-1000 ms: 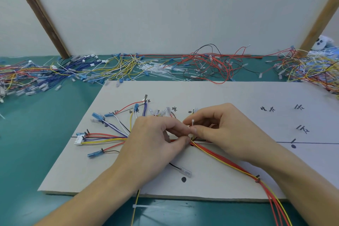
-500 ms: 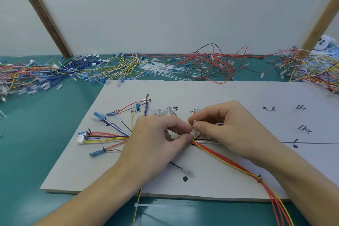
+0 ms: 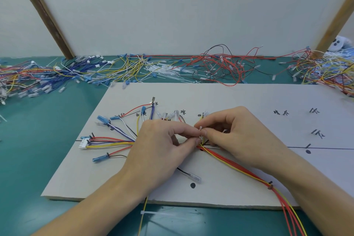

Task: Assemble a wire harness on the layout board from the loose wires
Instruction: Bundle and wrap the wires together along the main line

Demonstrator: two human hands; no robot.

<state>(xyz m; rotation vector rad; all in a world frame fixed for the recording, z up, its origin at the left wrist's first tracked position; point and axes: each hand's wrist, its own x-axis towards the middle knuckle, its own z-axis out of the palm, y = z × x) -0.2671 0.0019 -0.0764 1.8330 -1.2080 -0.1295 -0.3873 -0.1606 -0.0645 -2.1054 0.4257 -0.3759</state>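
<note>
A white cable tie [image 3: 200,132] stands at the middle of the wire bundle [image 3: 229,165] on the layout board [image 3: 239,97]. The left hand [image 3: 162,147] and right hand [image 3: 235,136] meet there, fingers pinched on the tie. Loose wires [image 3: 122,67] crowd the green surface [image 3: 38,140] behind.

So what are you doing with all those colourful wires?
A person is building a wire harness on a grey layout board. Both hands meet at the middle of the board: the left hand and the right hand pinch a small white cable tie where the wires gather into one bundle. Coloured wires with blue connectors fan out to the left, and a red and yellow bundle runs off to the lower right. Heaps of loose wires wait along the back of the green table.
</note>
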